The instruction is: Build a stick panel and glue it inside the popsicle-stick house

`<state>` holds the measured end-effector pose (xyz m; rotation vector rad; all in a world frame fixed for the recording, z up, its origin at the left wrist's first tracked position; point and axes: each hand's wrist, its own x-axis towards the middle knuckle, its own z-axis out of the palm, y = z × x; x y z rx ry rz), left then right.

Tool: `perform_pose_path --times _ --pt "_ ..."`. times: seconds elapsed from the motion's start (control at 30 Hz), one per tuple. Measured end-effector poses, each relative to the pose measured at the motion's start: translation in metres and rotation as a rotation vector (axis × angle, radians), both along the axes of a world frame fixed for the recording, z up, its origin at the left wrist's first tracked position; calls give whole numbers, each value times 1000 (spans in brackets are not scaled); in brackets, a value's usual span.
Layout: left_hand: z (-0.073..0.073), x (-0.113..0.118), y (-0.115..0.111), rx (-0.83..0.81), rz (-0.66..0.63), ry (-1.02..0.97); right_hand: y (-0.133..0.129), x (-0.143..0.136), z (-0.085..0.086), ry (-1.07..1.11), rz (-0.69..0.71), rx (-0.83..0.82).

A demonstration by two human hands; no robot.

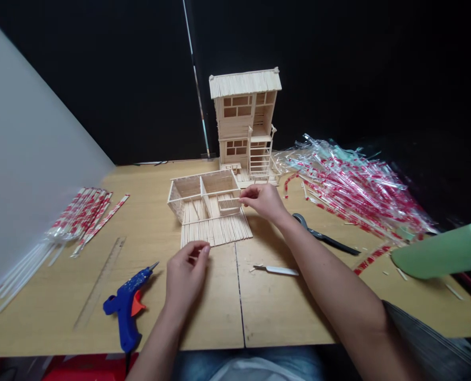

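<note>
A small open-topped stick structure (pixel 215 231) with a divider wall and a slatted floor stands mid-table. My right hand (pixel 264 201) is at its right side, thumb and fingertips pinched at the end of a small slatted stick panel (pixel 229 203) inside the right compartment. Near the front left corner of the slatted floor, my left hand (pixel 188 267) rests with curled fingers, thumb and index close together; whatever lies between them, if anything, is too small to tell. Behind stands a two-storey stick house (pixel 245 84) with a ladder.
A blue glue gun (pixel 126 304) and clear ruler (pixel 100 283) lie left, beside wrapped chopsticks (pixel 88 211) and white sticks (pixel 25 270). Right are a craft knife (pixel 277 270), black-handled scissors (pixel 326 238), a heap of wrappers (pixel 350 180) and a green bottle (pixel 437 251).
</note>
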<state>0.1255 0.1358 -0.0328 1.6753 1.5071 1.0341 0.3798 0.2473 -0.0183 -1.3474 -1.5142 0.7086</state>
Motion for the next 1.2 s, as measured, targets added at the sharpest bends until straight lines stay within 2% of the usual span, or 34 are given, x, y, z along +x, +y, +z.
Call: perform_pose_path --times 0.2,0.33,0.73,1.0,1.2 --pt "17 19 65 184 13 7 1 2 0 68 54 -18" --pt "21 28 87 258 7 62 2 3 -5 68 63 -22" --pt "22 48 95 417 39 428 3 3 -17 73 49 78" --pt "23 57 100 405 5 531 3 2 -23 87 45 104" --pt "20 59 99 418 57 629 5 2 -29 100 52 163"
